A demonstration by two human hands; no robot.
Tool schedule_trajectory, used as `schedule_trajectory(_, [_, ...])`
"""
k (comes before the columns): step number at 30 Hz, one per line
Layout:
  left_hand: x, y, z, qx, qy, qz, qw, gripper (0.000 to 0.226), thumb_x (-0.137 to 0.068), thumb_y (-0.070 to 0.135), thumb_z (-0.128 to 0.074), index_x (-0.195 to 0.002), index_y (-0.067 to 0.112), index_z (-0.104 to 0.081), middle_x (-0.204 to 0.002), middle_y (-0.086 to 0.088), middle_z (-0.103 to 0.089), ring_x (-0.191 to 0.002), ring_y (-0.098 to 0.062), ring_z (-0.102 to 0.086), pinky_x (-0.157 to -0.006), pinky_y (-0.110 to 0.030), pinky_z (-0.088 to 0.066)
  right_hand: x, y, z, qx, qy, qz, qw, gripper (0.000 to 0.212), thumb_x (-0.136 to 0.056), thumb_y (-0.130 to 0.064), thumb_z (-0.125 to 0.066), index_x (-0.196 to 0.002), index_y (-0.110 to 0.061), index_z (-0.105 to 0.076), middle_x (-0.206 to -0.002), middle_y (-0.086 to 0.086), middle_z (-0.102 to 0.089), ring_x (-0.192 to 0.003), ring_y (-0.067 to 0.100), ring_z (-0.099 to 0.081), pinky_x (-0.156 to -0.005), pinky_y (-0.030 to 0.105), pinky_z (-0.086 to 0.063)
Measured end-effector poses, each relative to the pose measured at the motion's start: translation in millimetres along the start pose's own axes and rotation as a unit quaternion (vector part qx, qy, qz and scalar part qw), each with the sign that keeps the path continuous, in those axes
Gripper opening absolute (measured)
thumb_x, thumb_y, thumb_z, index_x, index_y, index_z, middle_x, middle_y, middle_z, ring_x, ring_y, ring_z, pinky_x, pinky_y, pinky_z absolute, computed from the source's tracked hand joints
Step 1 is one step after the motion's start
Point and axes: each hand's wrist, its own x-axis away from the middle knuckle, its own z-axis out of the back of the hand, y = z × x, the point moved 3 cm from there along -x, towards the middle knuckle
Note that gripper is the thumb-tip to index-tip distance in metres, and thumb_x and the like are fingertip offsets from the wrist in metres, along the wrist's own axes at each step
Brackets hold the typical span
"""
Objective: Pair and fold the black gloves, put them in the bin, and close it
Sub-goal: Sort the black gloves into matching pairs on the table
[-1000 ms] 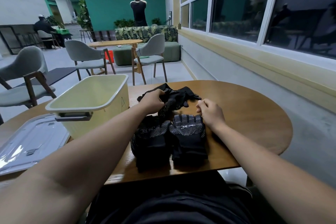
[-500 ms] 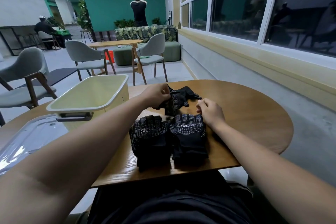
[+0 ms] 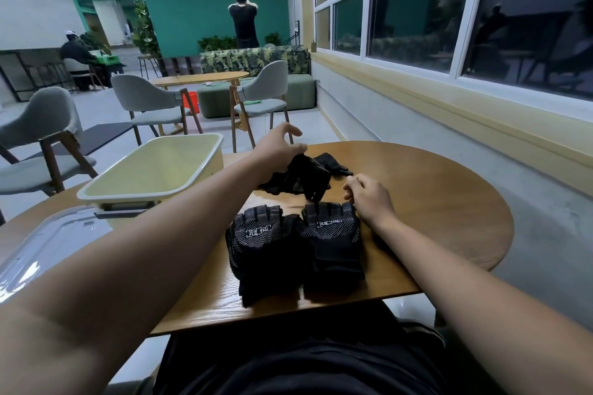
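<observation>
Since a moment ago the left hand (image 3: 278, 151) has risen a little higher over the far side of the table (image 3: 433, 202), drawing the loose glove (image 3: 305, 175) up with it, so that more of the dotted black fabric now hangs clear of the wood. Thumb and curled fingers pinch that glove at its upper edge, right under the palm, while the forefinger arches free above; the rest of the glove droops down and toward the person, its dangling fingers reaching almost to the pair laid out below. A second loose glove (image 3: 332, 162) lies flat just behind it, touching it. The right hand (image 3: 369, 199) has hardly shifted: it sits low at the upper right corner of the right flat glove (image 3: 333, 244), fingers curled in tight against the thumb, and from where I stand I cannot tell whether they nip the glove's edge or merely rest beside it. The left flat glove (image 3: 256, 250) lies edge to edge with its partner, both palm side up with white labels showing, near the table's front edge. To the left stands the pale yellow bin (image 3: 154, 167), open and with no glove in it, and its clear lid (image 3: 51, 244) lies flat beside it at the table's near left.
</observation>
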Motion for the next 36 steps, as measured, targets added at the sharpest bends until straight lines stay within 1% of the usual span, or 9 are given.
schedule_trajectory(5, [2.0, 7.4, -3.5, 0.149, -0.059, 0.063, 0.985, 0.026, -0.096, 0.016, -0.077, -0.121, 0.019, -0.072, -0.112, -0.012, -0.069, -0.093, -0.018, -0.071, -0.064, -0.026, -0.062, 1.1, 0.0, 0.3, -0.012, 0.001, -0.007, 1.0, 0.035, -0.105, -0.035, -0.051, -0.083, -0.019, -0.073, -0.077, -0.001, -0.075, -0.079, 0.018, -0.071, -0.079, 0.043, -0.057])
schedule_trajectory(9, [0.5, 11.3, -6.3, 0.158, -0.054, 0.066, 0.984, 0.013, -0.098, 0.016, -0.075, -0.11, 0.011, -0.079, -0.103, -0.012, -0.076, -0.071, -0.013, -0.075, -0.053, -0.023, -0.057, 1.5, -1.0, 0.8, -0.017, 0.002, -0.01, 1.0, 0.035, -0.106, -0.034, -0.051, -0.084, -0.017, -0.072, -0.076, 0.0, -0.075, -0.075, 0.016, -0.068, -0.079, 0.044, -0.057])
schedule_trajectory(12, [0.9, 15.4, -8.7, 0.21, -0.074, 0.078, 0.972, 0.015, -0.103, 0.009, -0.065, -0.106, 0.006, -0.08, -0.109, -0.015, -0.076, -0.077, -0.018, -0.079, -0.057, -0.023, -0.059, 1.8, -1.7, 1.0, -0.019, 0.003, -0.013, 1.0, 0.035, -0.106, -0.035, -0.051, -0.083, -0.017, -0.072, -0.076, 0.001, -0.075, -0.077, 0.02, -0.07, -0.076, 0.044, -0.058])
schedule_trajectory(16, [0.5, 21.0, -12.4, 0.239, -0.081, 0.085, 0.964, 0.034, -0.099, -0.004, -0.045, -0.108, 0.001, -0.078, -0.113, -0.019, -0.078, -0.087, -0.023, -0.08, -0.065, -0.024, -0.059, 1.1, 0.1, 1.7, -0.018, 0.0, -0.007, 1.0, 0.035, -0.105, -0.033, -0.05, -0.081, -0.017, -0.071, -0.074, 0.0, -0.074, -0.079, 0.023, -0.071, -0.077, 0.044, -0.057])
schedule_trajectory(19, [-0.2, 22.8, -9.8, 0.193, -0.074, 0.065, 0.976, 0.049, -0.086, -0.014, -0.037, -0.109, 0.003, -0.078, -0.112, -0.017, -0.076, -0.089, -0.023, -0.081, -0.068, -0.027, -0.059, -0.4, -0.1, 1.5, -0.009, -0.005, -0.009, 1.0, 0.035, -0.106, -0.033, -0.049, -0.083, -0.017, -0.071, -0.075, -0.001, -0.074, -0.079, 0.021, -0.07, -0.079, 0.044, -0.057])
schedule_trajectory(25, [-7.8, 18.8, -0.7, 0.03, -0.008, -0.007, 0.999, 0.029, -0.077, 0.003, -0.085, -0.101, 0.019, -0.08, -0.095, -0.007, -0.079, -0.077, -0.017, -0.072, -0.072, -0.031, -0.064, -0.9, 0.2, 1.3, -0.009, -0.005, -0.017, 1.0, 0.034, -0.106, -0.033, -0.049, -0.085, -0.02, -0.071, -0.077, -0.002, -0.074, -0.076, 0.017, -0.068, -0.076, 0.046, -0.059])
schedule_trajectory(28, [-9.8, 17.4, 1.6, 0.036, 0.021, -0.024, 0.999, 0.016, -0.084, 0.017, -0.086, -0.098, 0.017, -0.077, -0.087, -0.005, -0.08, -0.077, -0.015, -0.079, -0.073, -0.031, -0.064, 0.9, -0.6, 1.5, -0.018, -0.001, -0.02, 1.0, 0.034, -0.106, -0.032, -0.05, -0.085, -0.018, -0.071, -0.077, 0.0, -0.075, -0.073, 0.017, -0.065, -0.073, 0.045, -0.058])
schedule_trajectory(31, [-11.4, 19.3, 5.8, -0.056, 0.066, -0.059, 0.995, 0.018, -0.088, 0.034, -0.081, -0.097, 0.019, -0.077, -0.085, -0.001, -0.078, -0.079, -0.016, -0.075, -0.072, -0.03, -0.059, 1.9, -1.5, 2.5, -0.019, 0.0, -0.02, 1.0, 0.034, -0.107, -0.032, -0.05, -0.085, -0.018, -0.071, -0.078, 0.002, -0.075, -0.071, 0.017, -0.065, -0.07, 0.042, -0.058])
schedule_trajectory(36, [-15.4, 19.4, 8.1, -0.133, 0.095, -0.094, 0.982, 0.018, -0.086, 0.036, -0.08, -0.075, 0.027, -0.069, -0.091, -0.006, -0.071, -0.081, -0.021, -0.068, -0.057, -0.027, -0.042, 2.1, -1.6, 2.6, -0.022, 0.001, -0.018, 1.0, 0.033, -0.107, -0.032, -0.051, -0.085, -0.017, -0.071, -0.077, 0.0, -0.074, -0.071, 0.016, -0.065, -0.07, 0.039, -0.057])
